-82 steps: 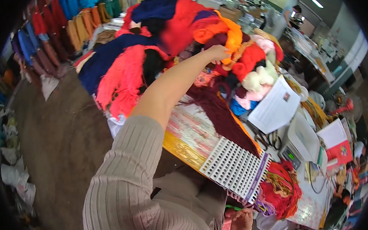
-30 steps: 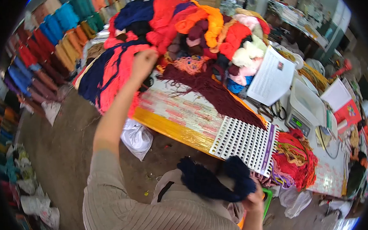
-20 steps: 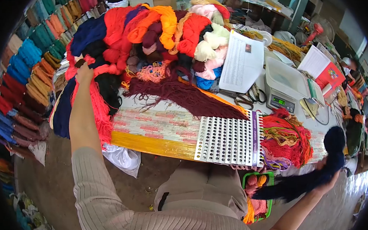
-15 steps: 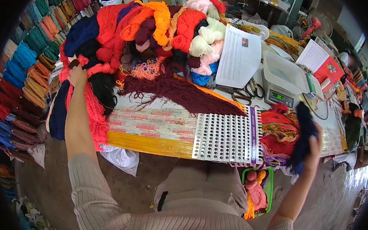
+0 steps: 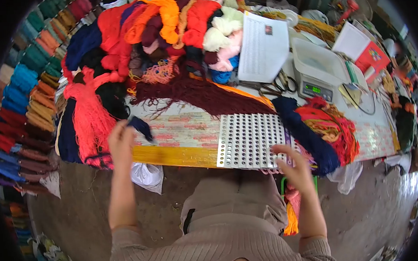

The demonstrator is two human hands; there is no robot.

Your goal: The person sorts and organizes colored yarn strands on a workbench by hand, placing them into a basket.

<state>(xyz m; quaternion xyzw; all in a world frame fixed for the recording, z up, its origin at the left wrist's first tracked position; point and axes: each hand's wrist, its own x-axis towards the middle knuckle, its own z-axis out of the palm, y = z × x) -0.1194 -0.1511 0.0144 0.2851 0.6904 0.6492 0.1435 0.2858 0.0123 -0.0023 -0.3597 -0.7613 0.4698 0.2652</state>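
Note:
My left hand (image 5: 121, 137) is over the table's front left edge, its fingers closed on a small dark blue yarn piece (image 5: 142, 128) that hangs to the right. My right hand (image 5: 292, 164) hovers at the right edge of the white perforated board (image 5: 249, 140), fingers apart and holding nothing. Just right of it a dark navy yarn bundle (image 5: 303, 132) lies over the red and multicoloured yarn (image 5: 344, 137). Long maroon yarn (image 5: 202, 95) lies behind the board. Coral yarn (image 5: 90, 113) hangs over the table's left end.
A large yarn heap (image 5: 156, 29) fills the back left. Behind the board on the right are a printed sheet (image 5: 263, 47), scissors (image 5: 284, 81) and a scale (image 5: 318, 90) bearing a clear plastic tub (image 5: 318, 58). A white bag (image 5: 147, 177) hangs below the front edge.
The navy bundle has left my right hand and lies on the multicoloured yarn. My right hand has moved left. My left hand has come down and right from the heap, with a small dark blue piece.

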